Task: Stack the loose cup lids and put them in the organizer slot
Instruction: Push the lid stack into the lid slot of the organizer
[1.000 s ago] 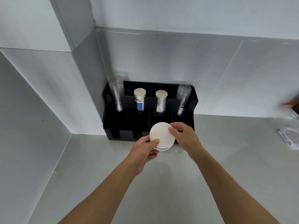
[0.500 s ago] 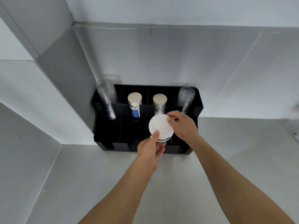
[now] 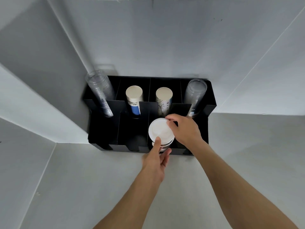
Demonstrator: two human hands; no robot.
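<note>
A short stack of white cup lids (image 3: pixel 160 132) sits partly inside the third front slot of the black organizer (image 3: pixel 105 128), counting from the left. My left hand (image 3: pixel 156 158) grips the stack's near edge, thumb on top and fingers under it. My right hand (image 3: pixel 184 129) holds the stack's far right rim from above. The lower part of the stack is hidden by the slot's front wall and my fingers.
The organizer stands in the counter's back corner against grey walls. Its rear slots hold two stacks of clear plastic cups (image 3: pixel 100 95) (image 3: pixel 194 96) and two stacks of paper cups (image 3: pixel 134 100) (image 3: pixel 163 100). The other front slots look dark.
Both hands carried the lid stack from in front of the organizer forward and down into the third front slot. The camera moved closer and tilted down.
</note>
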